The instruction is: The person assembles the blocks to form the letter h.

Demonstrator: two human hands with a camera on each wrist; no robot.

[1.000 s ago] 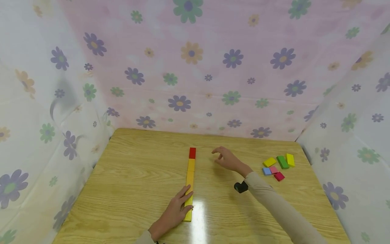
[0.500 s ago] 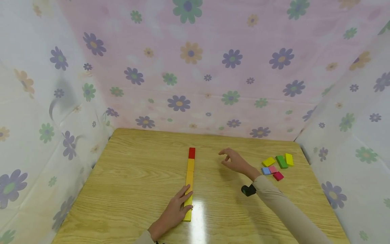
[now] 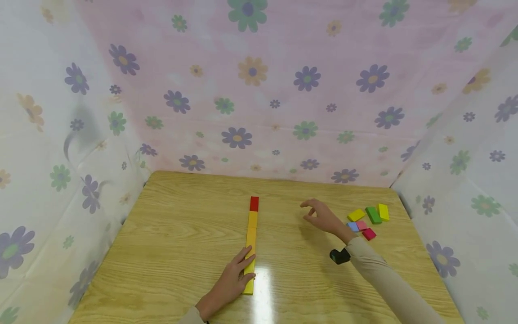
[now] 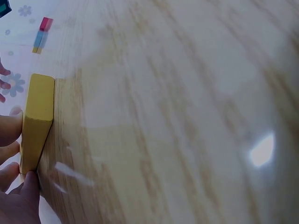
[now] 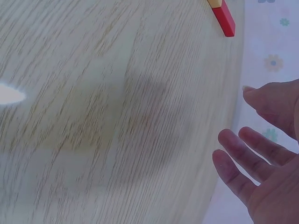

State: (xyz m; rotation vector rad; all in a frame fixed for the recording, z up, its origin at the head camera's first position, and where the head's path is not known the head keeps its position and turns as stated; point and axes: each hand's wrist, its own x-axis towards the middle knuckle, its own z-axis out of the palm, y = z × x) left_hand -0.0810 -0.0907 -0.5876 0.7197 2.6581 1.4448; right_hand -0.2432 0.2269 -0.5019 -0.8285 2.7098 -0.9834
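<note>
A straight row of flat blocks runs away from me down the middle of the wooden table. Its far end is a red block (image 3: pixel 254 204), followed by an orange block (image 3: pixel 252 219), with yellow blocks (image 3: pixel 248 288) at the near end. My left hand (image 3: pixel 231 280) rests across the near part of the row, fingers and thumb laid over the blocks and partly covering them. In the left wrist view those fingertips touch a yellow block (image 4: pixel 38 105). My right hand (image 3: pixel 323 217) hovers over the table right of the row, fingers loosely bent and holding nothing.
Loose blocks lie at the right: two yellow blocks (image 3: pixel 356 215), a green block (image 3: pixel 373 215), a blue block (image 3: pixel 353 227), a pink block (image 3: pixel 362 224) and a crimson block (image 3: pixel 369 233). Flower-print cloth (image 3: pixel 283 117) hangs behind the table and along both sides.
My right hand has moved to the right, away from the row and closer to the loose blocks. My left hand and the row have stayed in place.
</note>
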